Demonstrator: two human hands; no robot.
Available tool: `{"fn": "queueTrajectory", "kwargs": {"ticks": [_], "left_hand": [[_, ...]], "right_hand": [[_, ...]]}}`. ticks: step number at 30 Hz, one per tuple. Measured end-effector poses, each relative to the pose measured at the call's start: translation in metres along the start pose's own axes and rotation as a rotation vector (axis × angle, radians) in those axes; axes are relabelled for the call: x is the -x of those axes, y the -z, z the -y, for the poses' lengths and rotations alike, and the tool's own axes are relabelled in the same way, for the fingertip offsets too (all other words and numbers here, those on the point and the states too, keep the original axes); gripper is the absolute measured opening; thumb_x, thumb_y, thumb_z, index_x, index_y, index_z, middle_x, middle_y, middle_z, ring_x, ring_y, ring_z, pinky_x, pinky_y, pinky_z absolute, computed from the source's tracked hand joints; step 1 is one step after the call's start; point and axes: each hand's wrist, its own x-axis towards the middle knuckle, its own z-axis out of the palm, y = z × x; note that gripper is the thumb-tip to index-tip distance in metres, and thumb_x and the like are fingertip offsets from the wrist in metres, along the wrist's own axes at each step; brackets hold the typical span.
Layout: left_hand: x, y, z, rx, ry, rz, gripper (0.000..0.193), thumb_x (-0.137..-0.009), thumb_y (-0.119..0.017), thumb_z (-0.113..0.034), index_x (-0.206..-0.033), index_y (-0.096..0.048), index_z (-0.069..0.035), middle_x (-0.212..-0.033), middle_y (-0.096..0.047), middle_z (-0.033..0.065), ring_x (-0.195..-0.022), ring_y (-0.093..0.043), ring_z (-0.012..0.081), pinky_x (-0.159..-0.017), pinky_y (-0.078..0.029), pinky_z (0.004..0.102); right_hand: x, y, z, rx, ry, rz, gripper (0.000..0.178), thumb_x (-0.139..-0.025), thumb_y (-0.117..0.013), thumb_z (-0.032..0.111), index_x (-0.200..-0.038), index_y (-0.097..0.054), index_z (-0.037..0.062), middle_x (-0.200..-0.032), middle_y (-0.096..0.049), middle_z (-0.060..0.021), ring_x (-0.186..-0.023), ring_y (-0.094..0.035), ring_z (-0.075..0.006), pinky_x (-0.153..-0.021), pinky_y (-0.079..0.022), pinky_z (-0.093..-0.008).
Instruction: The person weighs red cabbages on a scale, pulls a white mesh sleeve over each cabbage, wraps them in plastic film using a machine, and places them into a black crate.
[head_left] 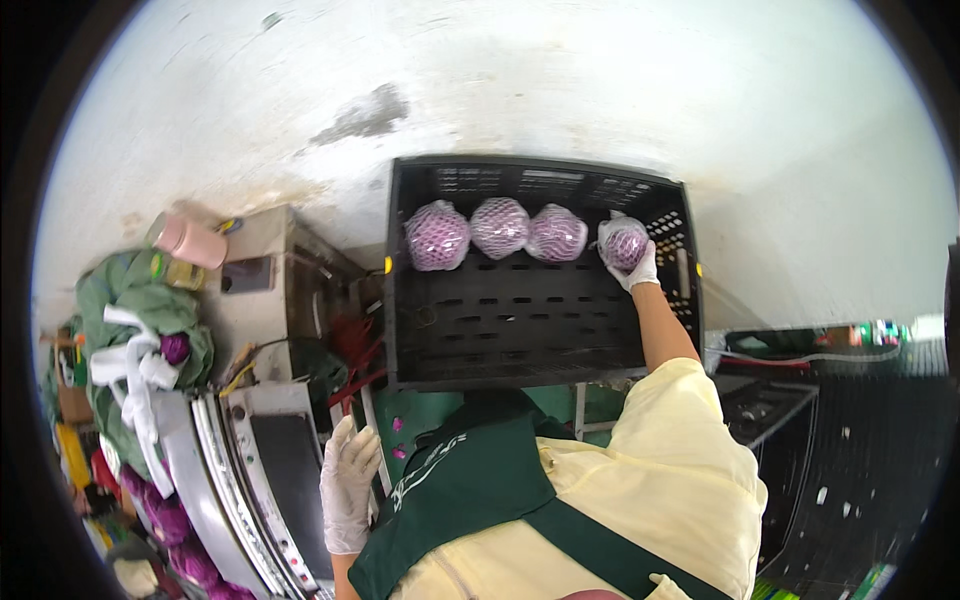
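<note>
Head view: one black plastic crate (520,345) stands against a stained white wall (620,90), its floor slotted and its sides perforated. Three purple cabbages (499,228), each in a pale foam-like net, sit in a row along the far side of the crate — the leftmost a little apart from its neighbour, the middle and right ones close together. A fourth cabbage (626,246), wrapped likewise, is inside the crate near its right wall, with a gap between it and the row. Right hand (637,272), in a thin whitish glove, is cupped on the near side of this fourth cabbage, fingers curled against it (whether the cabbage bears on the crate floor or is held just above it, cannot tell). Left hand (348,482), gloved alike, is well apart from the right: raised outside the crate, below its near left corner, fingers extended, nothing in its grasp. Wearer has a dark green apron (470,490) over a pale yellow shirt (660,470). Left of the crate: a metal bench machine (282,470) with a dark panel, and above it a surface holding a pink lidded jar (190,240) and a dark phone-like slab (247,275). Farther left, green cloth (120,285) lies bunched with white strips (135,370) across it; a small purple head (174,348) shows beside them — more purple heads (190,562) at lower left, partly cut by the lens rim. Purple scraps (398,424) dot the green floor just below the crate.
</note>
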Motion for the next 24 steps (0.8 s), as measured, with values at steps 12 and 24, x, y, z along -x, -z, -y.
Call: {"fn": "queueTrajectory", "kwargs": {"ticks": [12, 24], "left_hand": [[0.114, 0.089, -0.025, -0.201, -0.636, -0.491, 0.041, -0.097, -0.058, -0.019, -0.135, -0.052, -0.002, -0.128, -0.059, 0.0085, -0.120, -0.053, 0.0152, -0.104, -0.040, 0.0282], [0.254, 0.461, -0.132, -1.020, -0.703, -2.086, 0.090, -0.069, -0.081, -0.041, -0.143, -0.038, -0.012, -0.138, -0.041, 0.0310, -0.129, -0.039, 0.0454, -0.105, -0.035, 0.0512]], "right_hand": [[0.216, -0.245, -0.242, 1.254, 1.285, 0.970, 0.042, -0.093, -0.051, 0.010, -0.135, -0.051, 0.0044, -0.142, -0.043, -0.0189, -0.134, -0.037, -0.0331, -0.111, -0.029, -0.0433], [0.419, -0.311, -0.403, 1.200, 0.888, 1.621, 0.031, -0.087, -0.053, -0.001, -0.116, -0.062, 0.0029, -0.125, -0.053, -0.0154, -0.120, -0.049, -0.0288, -0.105, -0.037, -0.0377]]}}
